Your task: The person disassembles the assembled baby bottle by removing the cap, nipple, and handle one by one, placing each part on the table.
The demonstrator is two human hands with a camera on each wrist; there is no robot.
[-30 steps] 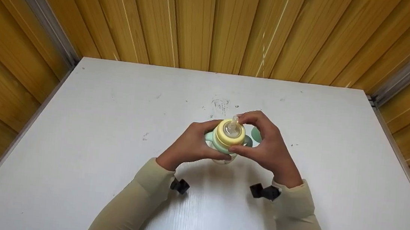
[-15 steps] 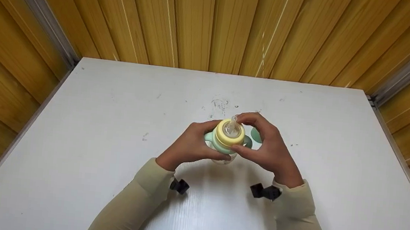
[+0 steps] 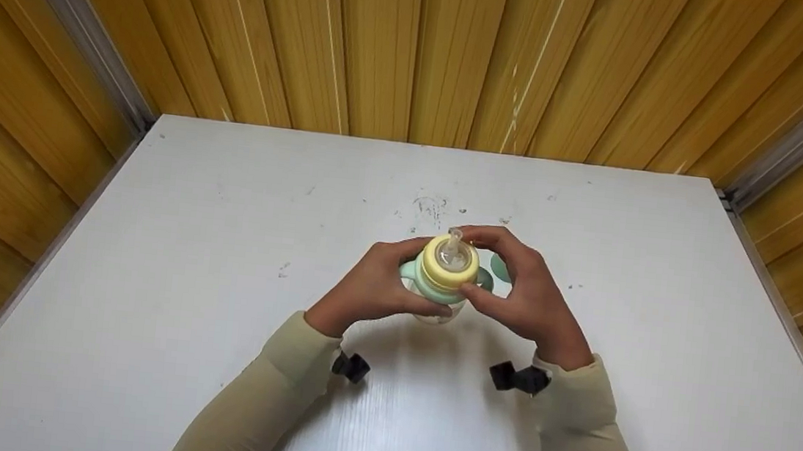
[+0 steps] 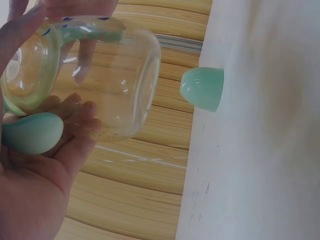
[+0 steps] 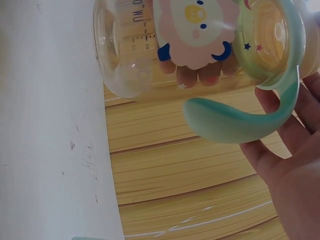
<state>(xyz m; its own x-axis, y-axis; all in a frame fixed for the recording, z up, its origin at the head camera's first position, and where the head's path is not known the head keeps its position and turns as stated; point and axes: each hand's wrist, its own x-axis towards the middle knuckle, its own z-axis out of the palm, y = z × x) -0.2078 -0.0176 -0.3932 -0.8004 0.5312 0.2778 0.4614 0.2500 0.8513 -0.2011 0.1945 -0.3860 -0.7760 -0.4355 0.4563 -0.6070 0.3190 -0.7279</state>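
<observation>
A clear baby bottle [image 5: 145, 55] is held upright over the table, with a yellow collar ring [image 3: 449, 278] and a clear teat [image 3: 452, 247] on top. Two pale green handles stick out at its sides; one handle [image 5: 225, 125] curves down in the right wrist view. My left hand [image 3: 375, 282] grips the bottle's body from the left, thumb in front and fingers behind. Round the collar ring curl the thumb and fingers of my right hand [image 3: 524, 292]. Behind that hand a green dome-shaped cap [image 4: 204, 89] stands on the table, partly hidden in the head view.
The white table [image 3: 223, 238] carries small dark marks and scratches. Wood-patterned panels [image 3: 382, 47] wall in its back and both sides. Black wrist cameras stick out from both sleeves.
My right thumb has slid a little to the right along the collar ring, and the fingers behind have come slightly nearer. The teat's tip has shifted slightly left. My left hand keeps its grip.
</observation>
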